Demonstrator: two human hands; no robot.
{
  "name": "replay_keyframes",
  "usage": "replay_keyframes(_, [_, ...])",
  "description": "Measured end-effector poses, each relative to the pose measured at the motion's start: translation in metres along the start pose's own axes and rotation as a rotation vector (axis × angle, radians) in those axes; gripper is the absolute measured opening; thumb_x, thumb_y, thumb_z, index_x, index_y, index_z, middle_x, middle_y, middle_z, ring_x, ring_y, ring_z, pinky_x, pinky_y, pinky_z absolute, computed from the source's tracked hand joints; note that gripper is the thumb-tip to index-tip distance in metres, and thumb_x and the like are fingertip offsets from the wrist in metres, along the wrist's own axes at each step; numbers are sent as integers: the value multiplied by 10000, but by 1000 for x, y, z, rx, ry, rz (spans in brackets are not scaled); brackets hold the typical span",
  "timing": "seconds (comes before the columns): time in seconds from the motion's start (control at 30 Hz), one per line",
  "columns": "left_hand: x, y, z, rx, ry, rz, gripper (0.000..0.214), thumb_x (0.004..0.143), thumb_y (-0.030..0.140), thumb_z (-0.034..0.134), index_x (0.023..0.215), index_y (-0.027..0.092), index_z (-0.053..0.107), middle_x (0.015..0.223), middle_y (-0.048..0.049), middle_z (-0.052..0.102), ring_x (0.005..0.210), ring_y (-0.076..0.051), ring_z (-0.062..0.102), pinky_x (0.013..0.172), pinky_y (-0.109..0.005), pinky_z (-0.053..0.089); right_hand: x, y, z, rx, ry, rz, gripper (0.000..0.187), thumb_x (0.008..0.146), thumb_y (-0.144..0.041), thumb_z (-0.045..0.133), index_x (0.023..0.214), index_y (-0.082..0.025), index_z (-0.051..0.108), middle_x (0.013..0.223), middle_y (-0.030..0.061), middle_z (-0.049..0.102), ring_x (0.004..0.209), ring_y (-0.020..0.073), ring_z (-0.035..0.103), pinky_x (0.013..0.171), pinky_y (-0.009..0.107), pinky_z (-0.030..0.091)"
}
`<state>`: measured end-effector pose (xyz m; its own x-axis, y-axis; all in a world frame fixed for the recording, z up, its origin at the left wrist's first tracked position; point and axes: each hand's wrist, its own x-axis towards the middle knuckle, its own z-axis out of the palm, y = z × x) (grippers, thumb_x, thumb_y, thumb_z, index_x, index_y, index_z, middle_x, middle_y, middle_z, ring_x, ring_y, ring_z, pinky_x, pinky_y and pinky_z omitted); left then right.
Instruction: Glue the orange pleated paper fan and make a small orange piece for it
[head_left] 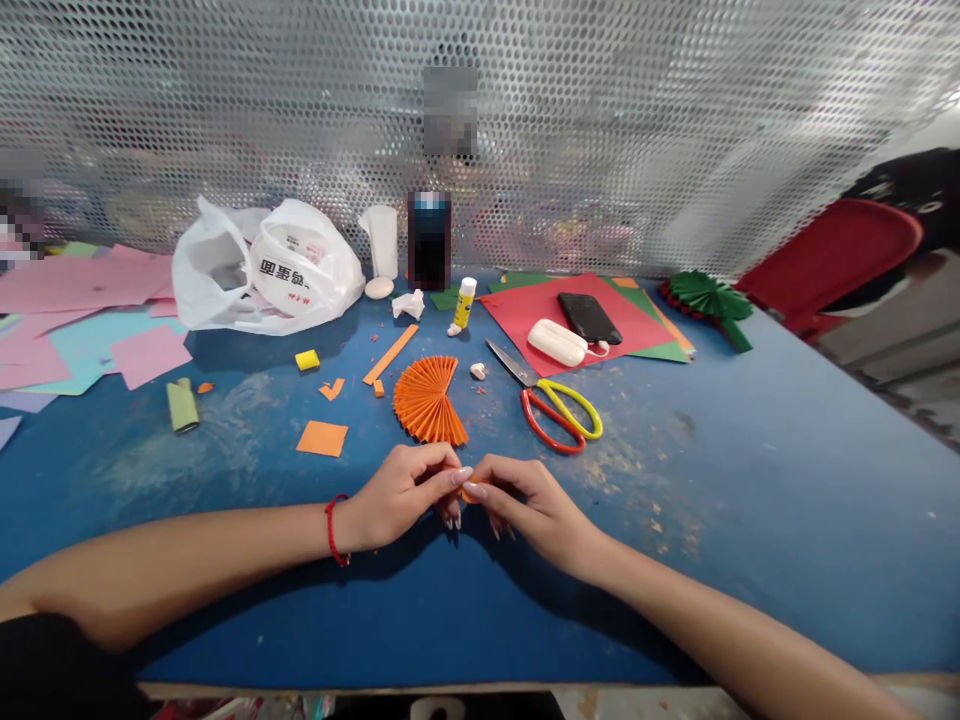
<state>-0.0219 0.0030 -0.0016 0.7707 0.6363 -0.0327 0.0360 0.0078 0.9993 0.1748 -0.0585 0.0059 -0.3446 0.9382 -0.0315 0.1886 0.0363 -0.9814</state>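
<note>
My left hand (416, 490) and my right hand (536, 510) meet above the front middle of the table. Between their pinched fingertips is a small piece of orange paper (472, 492), mostly covered by the fingers. Just beyond the hands lies a pleated orange paper fan (427, 400), opened into a wide arc. To its right are scissors (544, 392) with one red and one yellow handle loop, blades slightly apart. An orange paper rectangle (322, 438) and an orange strip (391, 354) lie left of the fan.
A glue stick (465, 303), a white plastic bag (300, 270) and a dark blurred object (429, 240) stand toward the perforated metal screen (570, 130). Red paper (510, 310) carries a black phone-like slab (590, 318) and a white case (557, 342). Green pleated paper (705, 300) lies right; pink sheets (90, 285) lie left.
</note>
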Motion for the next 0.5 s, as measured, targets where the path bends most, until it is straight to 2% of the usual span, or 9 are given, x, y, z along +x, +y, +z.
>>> replay_keyframes(0.33, [-4,6,-1,121,1,76,360,999,394,496,742,148,548,625,10,623,573,-86,595,597,-187,446,-1,-4,4,-48,5,-23,321,997,-411,494,801,-179,599,616,-49,520,547,75,481,555,205,384])
replay_keyframes(0.5, [-6,5,-3,76,-2,146,371,1006,409,479,748,152,544,624,17,618,569,-86,602,613,-195,457,-7,-5,6,47,29,-14,302,983,-421,520,834,-178,619,592,-53,523,494,64,471,500,190,383])
